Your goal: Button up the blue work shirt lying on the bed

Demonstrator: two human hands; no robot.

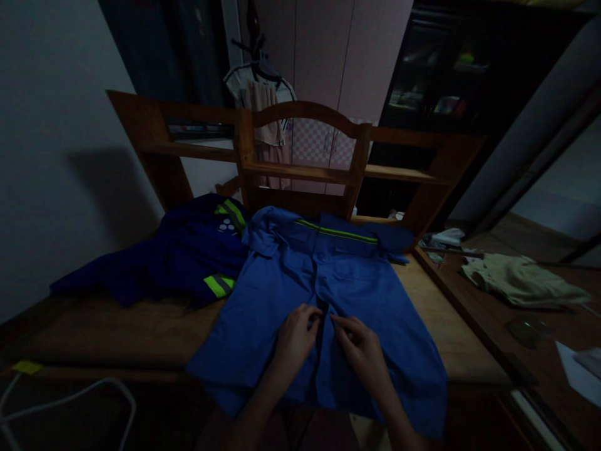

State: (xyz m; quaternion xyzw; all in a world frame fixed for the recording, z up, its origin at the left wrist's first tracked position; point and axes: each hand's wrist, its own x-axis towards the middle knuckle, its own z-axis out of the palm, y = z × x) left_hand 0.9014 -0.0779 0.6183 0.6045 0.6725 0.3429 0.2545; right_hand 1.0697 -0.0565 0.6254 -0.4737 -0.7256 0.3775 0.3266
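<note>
Head view: on the brown wooden table (117, 332), at its centre, the bright blue fabric work shirt (263, 307) lies flat, hem past the table's near edge. Left hand (297, 338) and right hand (362, 351) each pinch its front placket. A hard tug may drag the shirt off the table.

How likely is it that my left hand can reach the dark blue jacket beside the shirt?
Probably yes. The left hand is on the blue shirt, and the dark blue jacket lies just left of it on the wooden table, with nothing between.
</note>
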